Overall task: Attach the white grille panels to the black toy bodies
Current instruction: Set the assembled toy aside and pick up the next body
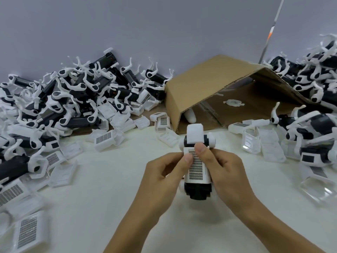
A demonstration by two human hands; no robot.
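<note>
From the head view we see a black plastic toy body (198, 191) held above the white tabletop (102, 189), with a white rectangular grille panel (196, 168) lying on its upper face. Our left hand (164, 172) pinches the panel's left edge, thumb on top. Our right hand (224, 168) curls round the body's right side, its thumb pressing the panel's top. Behind stands a tipped brown cardboard box (209, 84), with heaps of black-and-white toy parts (73, 99) beside it.
</note>
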